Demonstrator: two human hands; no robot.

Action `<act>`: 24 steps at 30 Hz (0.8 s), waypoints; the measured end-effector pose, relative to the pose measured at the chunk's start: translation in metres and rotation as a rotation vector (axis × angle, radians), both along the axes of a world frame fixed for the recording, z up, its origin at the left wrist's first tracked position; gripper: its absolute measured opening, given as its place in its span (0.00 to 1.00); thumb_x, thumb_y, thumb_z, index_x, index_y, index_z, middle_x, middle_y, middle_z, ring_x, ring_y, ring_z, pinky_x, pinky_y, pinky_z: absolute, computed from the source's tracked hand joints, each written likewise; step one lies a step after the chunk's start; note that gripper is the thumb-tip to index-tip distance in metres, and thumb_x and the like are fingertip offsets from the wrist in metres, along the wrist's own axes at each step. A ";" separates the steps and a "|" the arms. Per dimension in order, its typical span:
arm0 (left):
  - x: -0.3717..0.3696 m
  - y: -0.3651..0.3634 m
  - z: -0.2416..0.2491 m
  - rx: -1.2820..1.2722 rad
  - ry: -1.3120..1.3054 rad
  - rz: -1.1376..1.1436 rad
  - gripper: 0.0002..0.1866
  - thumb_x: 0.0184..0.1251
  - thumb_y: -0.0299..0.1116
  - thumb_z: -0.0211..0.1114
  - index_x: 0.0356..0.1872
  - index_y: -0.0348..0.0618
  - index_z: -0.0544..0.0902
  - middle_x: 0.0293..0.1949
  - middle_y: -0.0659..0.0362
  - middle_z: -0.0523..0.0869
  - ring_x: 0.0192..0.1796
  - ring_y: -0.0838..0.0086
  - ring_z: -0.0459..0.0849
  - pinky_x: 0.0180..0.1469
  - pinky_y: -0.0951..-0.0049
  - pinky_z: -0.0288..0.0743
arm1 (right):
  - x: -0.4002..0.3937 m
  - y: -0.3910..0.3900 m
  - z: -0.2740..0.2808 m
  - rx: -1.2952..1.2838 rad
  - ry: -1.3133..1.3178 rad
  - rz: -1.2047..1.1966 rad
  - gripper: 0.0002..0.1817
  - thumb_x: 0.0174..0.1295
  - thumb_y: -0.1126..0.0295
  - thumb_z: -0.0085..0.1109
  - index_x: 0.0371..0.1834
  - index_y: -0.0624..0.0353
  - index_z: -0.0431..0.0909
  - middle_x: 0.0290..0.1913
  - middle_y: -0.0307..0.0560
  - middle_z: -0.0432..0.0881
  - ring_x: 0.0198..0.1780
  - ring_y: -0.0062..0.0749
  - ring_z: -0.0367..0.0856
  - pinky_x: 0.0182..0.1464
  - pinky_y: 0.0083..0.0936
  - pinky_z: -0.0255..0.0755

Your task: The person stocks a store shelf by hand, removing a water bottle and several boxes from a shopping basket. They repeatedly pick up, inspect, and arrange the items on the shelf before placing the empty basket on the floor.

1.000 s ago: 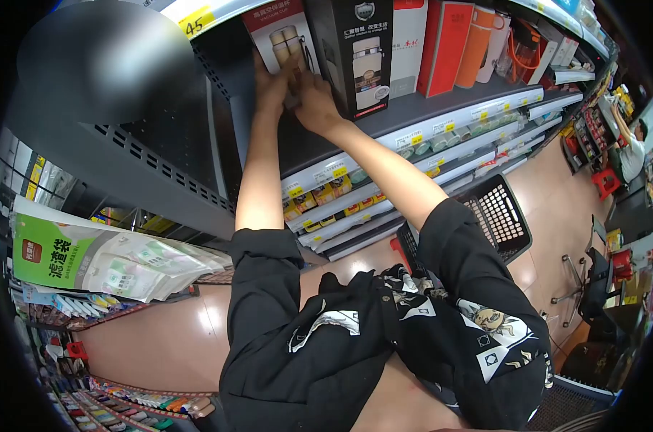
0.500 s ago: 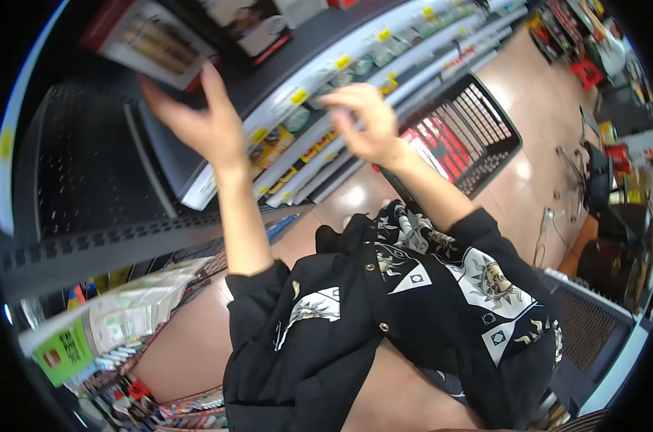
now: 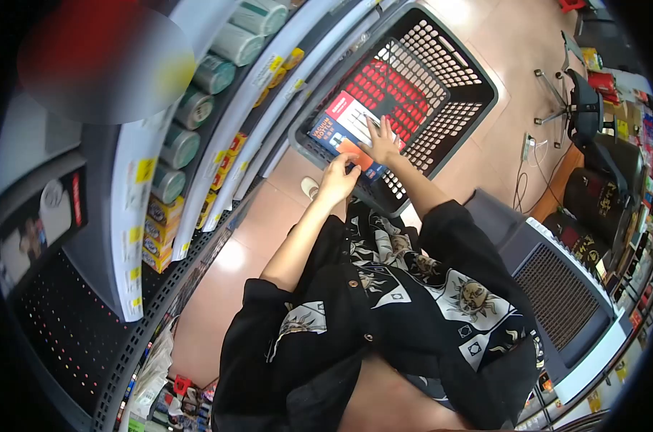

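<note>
A dark blue box printed "VACUUM BOTTLE" (image 3: pixel 323 132) lies in the black shopping basket (image 3: pixel 478 68), next to a white and red box (image 3: pixel 348 111). My right hand (image 3: pixel 382 142) rests over the white box with its fingers spread. At the blue box's near edge is my left hand (image 3: pixel 336 180), its fingers curled and thumb close to them. Whether those fingers grip the box edge is hard to see. Red slatted material (image 3: pixel 393 90) shows deeper in the basket.
Store shelves (image 3: pixel 128 187) with lidded jars (image 3: pixel 179 144) and yellow boxes (image 3: pixel 164 230) rise on the left. An office chair (image 3: pixel 582 101) and a power strip (image 3: pixel 528 147) with cables stand to the right. A grey slatted unit (image 3: pixel 557 288) is beside my right elbow.
My view has turned toward the basket. Both hands have moved from in front of the shelf to the boxes in the basket. The left hand's spread fingers have curled.
</note>
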State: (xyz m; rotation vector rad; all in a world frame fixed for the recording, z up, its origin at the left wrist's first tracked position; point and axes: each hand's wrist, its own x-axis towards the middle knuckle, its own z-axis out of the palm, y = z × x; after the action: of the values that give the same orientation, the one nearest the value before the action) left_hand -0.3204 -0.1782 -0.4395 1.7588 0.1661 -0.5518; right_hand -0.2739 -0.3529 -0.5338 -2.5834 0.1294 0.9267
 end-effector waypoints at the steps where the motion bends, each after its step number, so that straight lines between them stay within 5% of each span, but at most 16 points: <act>1: 0.004 -0.004 -0.001 0.004 0.020 -0.001 0.18 0.60 0.29 0.64 0.51 0.35 0.78 0.49 0.45 0.83 0.54 0.57 0.82 0.54 0.64 0.74 | 0.003 0.001 -0.009 -0.025 0.057 0.062 0.54 0.55 0.34 0.53 0.78 0.40 0.34 0.77 0.61 0.29 0.78 0.54 0.27 0.69 0.69 0.36; 2: 0.007 -0.006 -0.001 0.016 0.050 0.009 0.18 0.60 0.30 0.64 0.51 0.35 0.78 0.50 0.46 0.83 0.54 0.58 0.82 0.54 0.65 0.74 | 0.005 0.001 -0.016 -0.025 0.128 0.063 0.54 0.56 0.29 0.46 0.78 0.43 0.32 0.77 0.58 0.24 0.78 0.52 0.22 0.68 0.72 0.30; 10: 0.027 -0.020 -0.034 -0.017 0.259 0.080 0.20 0.62 0.27 0.62 0.55 0.32 0.75 0.54 0.46 0.81 0.57 0.61 0.80 0.59 0.68 0.72 | 0.020 -0.006 -0.033 -0.081 -0.029 -0.092 0.61 0.51 0.29 0.53 0.77 0.53 0.31 0.78 0.58 0.25 0.78 0.50 0.22 0.67 0.72 0.23; 13: 0.043 -0.030 -0.032 -0.053 0.381 0.128 0.22 0.63 0.25 0.60 0.58 0.30 0.71 0.57 0.46 0.78 0.61 0.65 0.76 0.63 0.71 0.67 | 0.038 -0.034 -0.036 0.012 -0.091 -0.111 0.63 0.43 0.47 0.73 0.76 0.55 0.38 0.73 0.61 0.49 0.74 0.56 0.46 0.69 0.66 0.41; 15: 0.052 -0.033 -0.030 -0.020 0.483 0.165 0.23 0.63 0.24 0.59 0.60 0.29 0.70 0.59 0.45 0.76 0.63 0.65 0.74 0.65 0.71 0.65 | 0.044 -0.044 -0.035 0.107 -0.102 -0.160 0.65 0.38 0.53 0.77 0.76 0.57 0.40 0.68 0.62 0.56 0.70 0.56 0.53 0.69 0.60 0.47; 16: 0.056 -0.031 -0.035 -0.055 0.536 0.136 0.33 0.62 0.27 0.64 0.67 0.31 0.61 0.65 0.42 0.69 0.67 0.63 0.69 0.68 0.70 0.62 | 0.046 -0.046 -0.032 0.200 -0.109 -0.214 0.66 0.34 0.59 0.80 0.75 0.58 0.42 0.63 0.62 0.62 0.66 0.56 0.60 0.68 0.53 0.54; 22: 0.054 -0.035 -0.038 -0.099 0.424 0.176 0.61 0.53 0.38 0.76 0.72 0.31 0.33 0.72 0.36 0.52 0.74 0.56 0.55 0.72 0.64 0.54 | 0.011 -0.032 0.033 0.175 -0.499 -0.314 0.66 0.30 0.63 0.81 0.72 0.67 0.44 0.54 0.63 0.69 0.57 0.56 0.66 0.63 0.43 0.60; 24: 0.061 -0.040 0.021 -0.159 0.375 0.189 0.63 0.51 0.38 0.77 0.72 0.31 0.31 0.71 0.36 0.53 0.74 0.55 0.55 0.72 0.63 0.54 | -0.003 -0.029 0.070 0.272 -0.671 -0.361 0.63 0.32 0.62 0.79 0.71 0.69 0.47 0.52 0.62 0.69 0.55 0.55 0.67 0.62 0.42 0.62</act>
State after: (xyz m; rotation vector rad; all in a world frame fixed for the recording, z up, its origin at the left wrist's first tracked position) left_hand -0.2589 -0.2181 -0.4182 1.4550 0.5304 -0.7311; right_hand -0.2767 -0.3820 -0.4634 -2.3589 0.2480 -0.0649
